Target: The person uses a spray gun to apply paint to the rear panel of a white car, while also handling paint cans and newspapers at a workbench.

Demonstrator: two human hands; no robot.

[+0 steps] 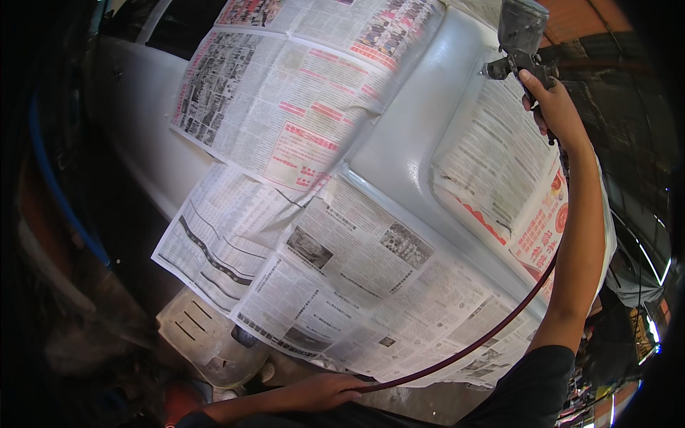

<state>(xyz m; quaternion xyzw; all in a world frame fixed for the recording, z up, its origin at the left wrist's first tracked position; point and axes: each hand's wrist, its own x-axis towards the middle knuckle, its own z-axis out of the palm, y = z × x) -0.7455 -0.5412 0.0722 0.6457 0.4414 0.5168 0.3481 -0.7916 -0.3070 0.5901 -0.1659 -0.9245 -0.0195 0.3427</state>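
Note:
My right hand [559, 113] is wrapped round the grip of a spray gun [523, 32] at the upper right, its dark cup on top and its nozzle facing left. Just beyond the nozzle lies a bare, glossy pale-grey car body panel [407, 135] that bends round a window corner. Sheets of newspaper [321, 107] mask the body on both sides of this strip, and more newspaper covers the window. A dark red hose [464, 351] runs in a curve below my right arm. Low in the middle, my left hand [325, 391] is closed round this hose.
Left of the masking, a silver car side [143, 93] with dark windows stretches away. Under the paper's lower left corner stands a worn, pale plastic stool [189, 321] with slots. A blue tube [61, 185] curves along the dark left edge. Clutter fills the lower right.

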